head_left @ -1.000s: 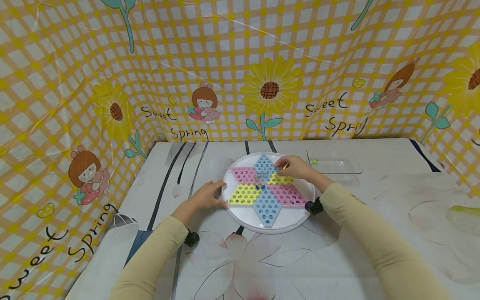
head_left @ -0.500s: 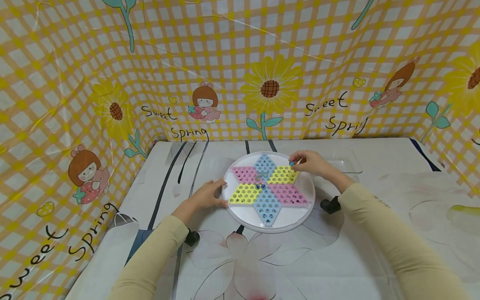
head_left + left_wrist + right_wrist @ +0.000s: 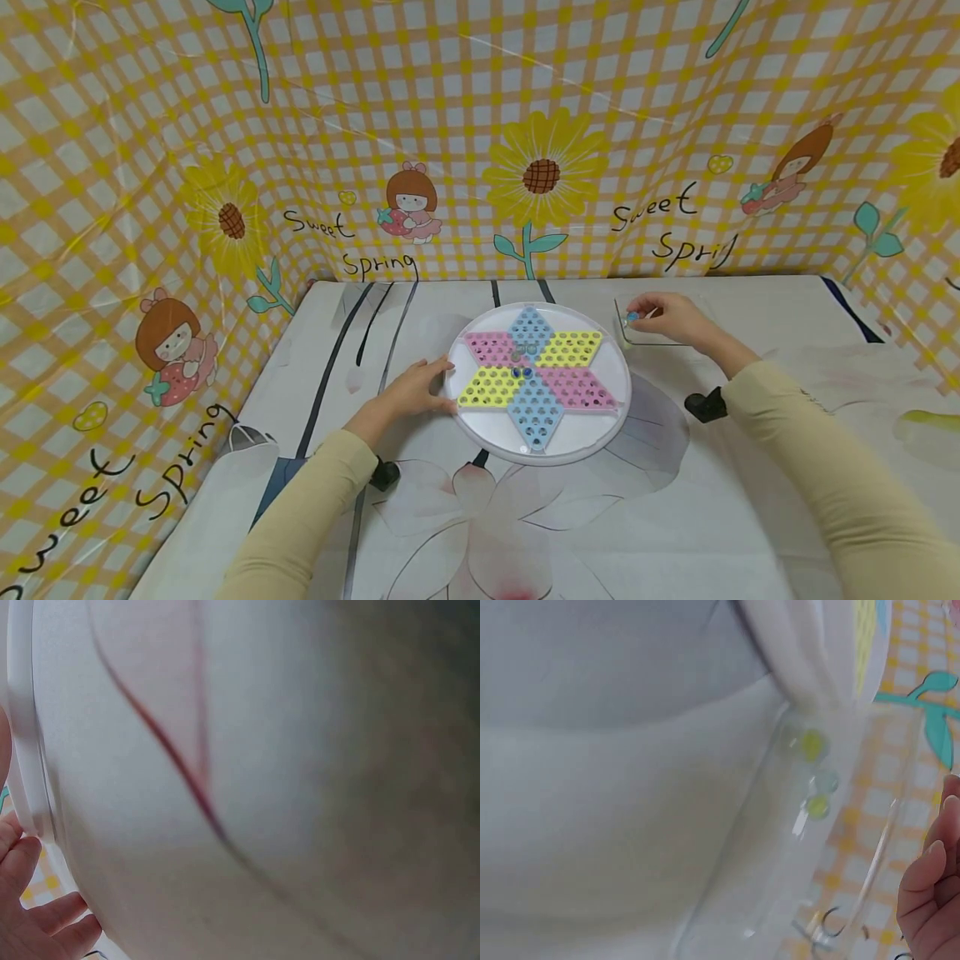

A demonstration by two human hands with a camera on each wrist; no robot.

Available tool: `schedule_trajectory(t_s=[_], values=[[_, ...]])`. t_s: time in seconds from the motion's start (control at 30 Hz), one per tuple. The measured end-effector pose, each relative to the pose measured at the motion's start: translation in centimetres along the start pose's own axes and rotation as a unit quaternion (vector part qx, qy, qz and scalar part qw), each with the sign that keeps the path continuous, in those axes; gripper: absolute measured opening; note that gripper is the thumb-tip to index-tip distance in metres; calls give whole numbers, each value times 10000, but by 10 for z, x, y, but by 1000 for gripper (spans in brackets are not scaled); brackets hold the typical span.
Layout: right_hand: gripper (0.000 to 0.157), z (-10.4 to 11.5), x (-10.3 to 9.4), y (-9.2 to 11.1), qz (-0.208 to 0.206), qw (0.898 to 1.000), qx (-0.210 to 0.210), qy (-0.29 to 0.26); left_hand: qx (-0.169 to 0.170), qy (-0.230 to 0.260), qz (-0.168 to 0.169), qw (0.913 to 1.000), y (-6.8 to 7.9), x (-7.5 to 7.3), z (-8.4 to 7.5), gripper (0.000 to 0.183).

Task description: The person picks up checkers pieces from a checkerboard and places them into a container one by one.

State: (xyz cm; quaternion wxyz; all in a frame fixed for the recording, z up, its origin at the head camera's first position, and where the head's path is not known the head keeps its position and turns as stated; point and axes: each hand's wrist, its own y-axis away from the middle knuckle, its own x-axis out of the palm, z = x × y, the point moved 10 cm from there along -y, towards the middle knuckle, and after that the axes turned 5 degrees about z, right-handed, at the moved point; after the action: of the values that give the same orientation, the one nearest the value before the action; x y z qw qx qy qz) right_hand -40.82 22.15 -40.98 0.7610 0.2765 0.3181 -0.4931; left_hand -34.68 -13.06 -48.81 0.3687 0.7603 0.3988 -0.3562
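Observation:
My right hand (image 3: 667, 317) pinches a blue marble (image 3: 632, 317) between thumb and fingertips, over the left end of a clear plastic tray (image 3: 660, 343). In the right wrist view the curled fingers (image 3: 922, 881) show at the right edge; the pinched marble is out of sight there. Two yellow-green marbles (image 3: 812, 745) and a paler one (image 3: 826, 781) lie in the tray. My left hand (image 3: 412, 389) rests its spread fingers and thumb against the left rim of a round white Chinese checkers board (image 3: 480, 433). Left fingertips (image 3: 71, 907) touch near that rim.
Several marbles, among them dark blue ones (image 3: 522, 372), sit near the middle of the board's coloured star. A white object with a loop handle (image 3: 251, 442) lies at the far left of the table. A checked cloth (image 3: 465, 100) hangs behind.
The right hand has carried the blue marble rightward from above the board's upper right to the clear tray. The left hand and the board have stayed in place.

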Motion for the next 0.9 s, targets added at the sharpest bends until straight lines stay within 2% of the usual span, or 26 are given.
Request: schedule_trajectory(t_s=[0.33, 0.9], values=[[33, -26, -6, 5, 38, 9997, 197, 163, -19, 15, -15, 10000, 0, -1, 0, 81], [33, -46, -5, 6, 198, 9990, 281, 292, -151, 43, 37, 9999, 0, 1, 1, 81]])
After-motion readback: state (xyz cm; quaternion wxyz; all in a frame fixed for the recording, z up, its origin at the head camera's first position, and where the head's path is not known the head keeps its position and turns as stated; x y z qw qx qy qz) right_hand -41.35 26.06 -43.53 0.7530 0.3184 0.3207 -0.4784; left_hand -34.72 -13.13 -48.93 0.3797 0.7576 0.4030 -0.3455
